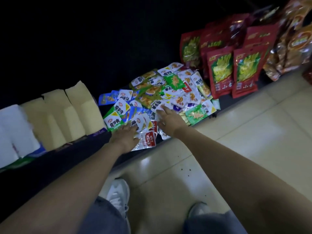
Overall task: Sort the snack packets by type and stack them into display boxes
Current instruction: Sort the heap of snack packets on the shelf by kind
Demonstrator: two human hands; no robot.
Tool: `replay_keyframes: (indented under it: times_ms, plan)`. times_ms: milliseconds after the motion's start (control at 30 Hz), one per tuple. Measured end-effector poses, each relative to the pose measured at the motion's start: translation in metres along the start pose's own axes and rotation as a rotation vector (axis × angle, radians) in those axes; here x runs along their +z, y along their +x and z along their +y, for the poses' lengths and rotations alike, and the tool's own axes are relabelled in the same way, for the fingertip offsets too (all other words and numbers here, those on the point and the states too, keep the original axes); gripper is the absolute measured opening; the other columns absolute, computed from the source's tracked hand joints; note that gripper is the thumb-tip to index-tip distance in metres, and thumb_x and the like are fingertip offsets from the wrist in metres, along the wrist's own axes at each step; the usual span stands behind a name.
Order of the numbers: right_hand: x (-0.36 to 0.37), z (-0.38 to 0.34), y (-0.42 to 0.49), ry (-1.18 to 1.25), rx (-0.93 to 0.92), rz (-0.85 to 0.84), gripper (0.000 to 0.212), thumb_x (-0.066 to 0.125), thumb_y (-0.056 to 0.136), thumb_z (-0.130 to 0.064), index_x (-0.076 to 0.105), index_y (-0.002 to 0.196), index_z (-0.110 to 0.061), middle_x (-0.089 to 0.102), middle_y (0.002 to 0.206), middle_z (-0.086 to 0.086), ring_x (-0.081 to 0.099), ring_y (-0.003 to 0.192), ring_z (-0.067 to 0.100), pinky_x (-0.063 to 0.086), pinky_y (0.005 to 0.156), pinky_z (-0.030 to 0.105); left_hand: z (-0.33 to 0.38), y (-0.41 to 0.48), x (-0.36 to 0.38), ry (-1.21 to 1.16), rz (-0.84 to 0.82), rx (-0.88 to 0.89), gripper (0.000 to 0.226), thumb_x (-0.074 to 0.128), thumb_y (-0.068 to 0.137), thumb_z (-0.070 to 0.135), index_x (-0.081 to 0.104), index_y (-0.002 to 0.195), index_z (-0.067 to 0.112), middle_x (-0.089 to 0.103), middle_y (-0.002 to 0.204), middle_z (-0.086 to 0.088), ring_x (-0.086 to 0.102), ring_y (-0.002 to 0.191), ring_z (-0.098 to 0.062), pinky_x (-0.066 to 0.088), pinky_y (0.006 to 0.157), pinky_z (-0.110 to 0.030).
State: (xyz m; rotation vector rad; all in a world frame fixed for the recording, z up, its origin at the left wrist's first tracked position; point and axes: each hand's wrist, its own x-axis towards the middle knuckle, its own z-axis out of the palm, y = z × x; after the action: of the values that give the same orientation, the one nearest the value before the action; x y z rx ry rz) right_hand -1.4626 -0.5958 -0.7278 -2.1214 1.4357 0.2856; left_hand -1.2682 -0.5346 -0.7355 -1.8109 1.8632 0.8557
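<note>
White, green, blue and red wrappers lie under both your hands, which reach palm-down into the pile of small foil snack packets [168,92] heaped on the dark shelf ledge [55,168]. Your left hand [125,137] lies flat with its fingers straight and spread, gripping nothing; it rests on the near edge of the pile, just beside a silver packet with a red label [148,140]. Your right hand [168,120] is also flat and holds nothing, its fingers stretched forward and the fingertips touching a white packet with dark lettering [157,104] nearer the middle of the heap. The packets are all mixed together and overlap at every angle. To the left of the pile, touching its edge, stands a row of open beige cardboard display boxes [76,112], and further left a blurred white box [15,129]. To the right of the pile, tall red stand-up pouches with green pictures [219,73] stand upright in rows, and beyond them lean orange and brown bags [295,41]. Below the ledge you can see the pale tiled floor [236,132], your white trainers [118,193] and grey trouser legs [104,217].
</note>
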Motion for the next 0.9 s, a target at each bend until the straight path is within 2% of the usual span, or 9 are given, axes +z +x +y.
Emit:
replay_keyframes:
  times_ms: [167, 333, 433, 500, 567, 633, 767, 833, 900]
  plan:
    - [0.047, -0.005, 0.022, -0.028, 0.009, -0.009, 0.060, 0.042, 0.101, -0.037, 0.021, 0.154, -0.017, 0.003, 0.164, 0.006, 0.006, 0.149, 0.028, 0.025, 0.115, 0.046, -0.027, 0.015, 0.032, -0.037, -0.008, -0.012, 0.065, 0.038, 0.102, 0.042, 0.007, 0.156, 0.023, -0.006, 0.163, -0.004, 0.001, 0.149, -0.028, 0.016, 0.120, -0.042]
    - [0.075, -0.008, 0.029, -0.029, 0.068, -0.012, 0.058, 0.048, 0.099, -0.035, 0.028, 0.150, -0.018, -0.011, 0.163, 0.004, -0.009, 0.150, 0.026, 0.017, 0.117, 0.049, -0.045, 0.018, 0.052, -0.103, 0.031, 0.020, 0.068, 0.044, 0.101, 0.032, 0.003, 0.156, 0.029, -0.009, 0.163, 0.000, 0.005, 0.149, -0.027, 0.021, 0.117, -0.042]
    - [0.085, -0.018, 0.021, -0.025, 0.060, 0.225, 0.054, 0.058, 0.091, -0.030, 0.042, 0.140, -0.014, 0.012, 0.161, 0.011, 0.012, 0.147, 0.031, 0.023, 0.114, 0.051, -0.052, 0.017, 0.055, -0.146, 0.044, 0.043, 0.066, 0.045, 0.100, 0.030, 0.009, 0.155, 0.029, -0.003, 0.163, 0.000, 0.011, 0.148, -0.028, 0.023, 0.117, -0.041]
    - [0.088, -0.026, 0.013, -0.013, 0.057, 0.374, 0.051, 0.064, 0.084, -0.027, 0.051, 0.131, -0.010, 0.034, 0.148, 0.017, 0.032, 0.134, 0.035, 0.032, 0.106, 0.051, -0.057, 0.015, 0.052, -0.169, 0.043, 0.069, 0.062, 0.045, 0.100, 0.033, 0.016, 0.155, 0.028, 0.006, 0.163, -0.002, 0.016, 0.147, -0.028, 0.024, 0.117, -0.042]
    - [0.084, -0.035, 0.008, 0.007, 0.065, 0.448, 0.046, 0.064, 0.085, -0.025, 0.054, 0.126, -0.007, 0.045, 0.132, 0.017, 0.043, 0.119, 0.035, 0.041, 0.096, 0.046, -0.064, 0.012, 0.046, -0.196, 0.060, 0.088, 0.059, 0.046, 0.100, 0.036, 0.022, 0.153, 0.025, 0.016, 0.161, -0.004, 0.023, 0.143, -0.028, 0.028, 0.115, -0.042]
    - [0.075, -0.045, 0.011, 0.080, 0.115, 0.401, 0.046, 0.063, 0.090, -0.027, 0.050, 0.129, -0.007, 0.045, 0.129, 0.016, 0.047, 0.115, 0.034, 0.044, 0.091, 0.042, -0.073, 0.010, 0.042, -0.212, 0.070, 0.078, 0.060, 0.047, 0.099, 0.037, 0.024, 0.153, 0.022, 0.023, 0.158, -0.007, 0.028, 0.140, -0.029, 0.031, 0.112, -0.041]
    - [0.085, -0.054, 0.025, 0.098, 0.212, 0.184, 0.074, 0.071, 0.085, -0.035, 0.033, 0.141, -0.008, 0.030, 0.144, 0.019, 0.037, 0.131, 0.036, 0.040, 0.104, 0.047, -0.089, 0.014, 0.048, -0.222, 0.095, 0.089, 0.062, 0.050, 0.098, 0.037, 0.024, 0.152, 0.022, 0.025, 0.157, -0.006, 0.032, 0.137, -0.029, 0.033, 0.111, -0.045]
    - [0.101, -0.055, 0.033, 0.126, 0.220, 0.153, 0.079, 0.078, 0.079, -0.028, 0.032, 0.140, -0.007, 0.029, 0.141, 0.019, 0.040, 0.128, 0.037, 0.045, 0.099, 0.048, -0.090, 0.018, 0.054, -0.242, 0.087, 0.092, 0.065, 0.051, 0.097, 0.035, 0.020, 0.153, 0.023, 0.021, 0.158, -0.006, 0.030, 0.138, -0.031, 0.033, 0.111, -0.046]
    - [0.113, -0.050, 0.038, 0.147, 0.210, 0.214, 0.075, 0.080, 0.075, -0.015, 0.036, 0.135, -0.007, 0.030, 0.138, 0.019, 0.046, 0.120, 0.038, 0.049, 0.092, 0.045, -0.086, 0.023, 0.061, -0.216, 0.099, 0.103, 0.072, 0.054, 0.096, 0.036, 0.014, 0.155, 0.023, 0.017, 0.159, -0.009, 0.027, 0.139, -0.032, 0.033, 0.111, -0.046]
